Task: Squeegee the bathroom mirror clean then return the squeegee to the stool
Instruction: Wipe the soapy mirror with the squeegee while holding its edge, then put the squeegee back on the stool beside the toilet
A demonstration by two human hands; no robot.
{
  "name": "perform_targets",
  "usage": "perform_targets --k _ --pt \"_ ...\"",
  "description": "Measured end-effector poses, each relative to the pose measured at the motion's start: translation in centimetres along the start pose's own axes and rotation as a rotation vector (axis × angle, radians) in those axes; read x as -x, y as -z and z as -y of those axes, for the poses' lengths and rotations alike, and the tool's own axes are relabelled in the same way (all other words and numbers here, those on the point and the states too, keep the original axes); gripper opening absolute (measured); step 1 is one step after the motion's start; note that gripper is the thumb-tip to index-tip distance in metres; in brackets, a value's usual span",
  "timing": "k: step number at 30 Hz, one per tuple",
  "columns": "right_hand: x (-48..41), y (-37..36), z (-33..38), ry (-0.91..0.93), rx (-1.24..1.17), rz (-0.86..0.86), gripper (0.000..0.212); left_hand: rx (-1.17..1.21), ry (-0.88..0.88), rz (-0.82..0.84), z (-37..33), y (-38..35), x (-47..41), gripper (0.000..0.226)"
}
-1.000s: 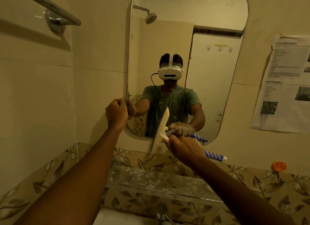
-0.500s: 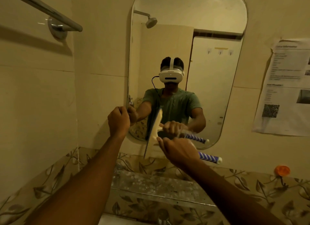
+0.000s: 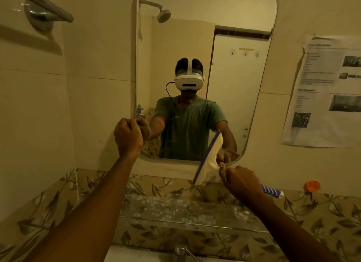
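The squeegee (image 3: 208,158) is now at the bottom right corner of the mirror (image 3: 234,17), moved there from the bottom middle. Its handle is gripped by the right hand (image 3: 241,181). The left hand (image 3: 128,137) is curled by the left edge; a hold cannot be told. This wipe looks nearly done.

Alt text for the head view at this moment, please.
The right hand grips a white squeegee by its blue-striped handle, its tilted blade at the lower right corner of the mirror. The left hand is fisted at the mirror's lower left edge. Below are a spotted glass shelf and a tap.
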State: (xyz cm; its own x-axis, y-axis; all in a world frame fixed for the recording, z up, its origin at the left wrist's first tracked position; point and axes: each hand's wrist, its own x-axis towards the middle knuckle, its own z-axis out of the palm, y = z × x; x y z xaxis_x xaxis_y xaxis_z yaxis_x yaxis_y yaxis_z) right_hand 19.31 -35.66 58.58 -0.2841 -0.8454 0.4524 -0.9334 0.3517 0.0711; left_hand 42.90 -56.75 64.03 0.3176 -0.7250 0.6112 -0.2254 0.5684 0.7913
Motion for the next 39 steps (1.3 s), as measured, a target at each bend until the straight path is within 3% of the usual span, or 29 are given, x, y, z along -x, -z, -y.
perform_targets --k 6,12,16,19,22,28,32,36,39 --pt "3.2 -1.2 -3.6 -0.115 0.032 0.023 0.049 -0.093 -0.099 0.058 0.0 0.7 0.5 0.029" --pt "5.8 -1.7 -5.8 -0.103 0.105 -0.031 0.056 -0.237 -0.215 0.109 0.8 1.8 1.2 0.026" --pt "6.8 -1.4 -5.1 -0.125 0.116 -0.073 0.046 -0.414 -0.125 0.201 0.6 2.7 2.1 0.040" --pt "7.1 -0.8 -3.9 -0.170 0.027 -0.131 0.045 -0.598 0.000 0.242 0.9 3.8 4.3 0.052" --pt "8.0 -0.1 -2.6 -0.202 -0.110 -0.180 0.047 -0.549 0.027 0.268 0.2 4.2 8.0 0.044" --pt "11.9 0.5 -0.9 -0.378 -0.525 -0.314 0.060 -0.395 -0.275 0.424 -1.8 5.5 17.1 0.019" --pt "16.5 1.5 0.2 -0.497 -0.737 -0.298 0.059 -0.393 -0.381 0.537 -3.2 7.4 22.7 0.024" --pt "21.8 2.9 1.0 -0.589 -0.857 -0.270 0.045 -0.421 -0.398 0.659 -4.0 9.7 27.7 0.043" --pt "25.4 3.2 1.1 -0.690 -0.902 -0.271 0.050 -0.424 -0.395 0.737 -4.7 11.3 31.5 0.049"
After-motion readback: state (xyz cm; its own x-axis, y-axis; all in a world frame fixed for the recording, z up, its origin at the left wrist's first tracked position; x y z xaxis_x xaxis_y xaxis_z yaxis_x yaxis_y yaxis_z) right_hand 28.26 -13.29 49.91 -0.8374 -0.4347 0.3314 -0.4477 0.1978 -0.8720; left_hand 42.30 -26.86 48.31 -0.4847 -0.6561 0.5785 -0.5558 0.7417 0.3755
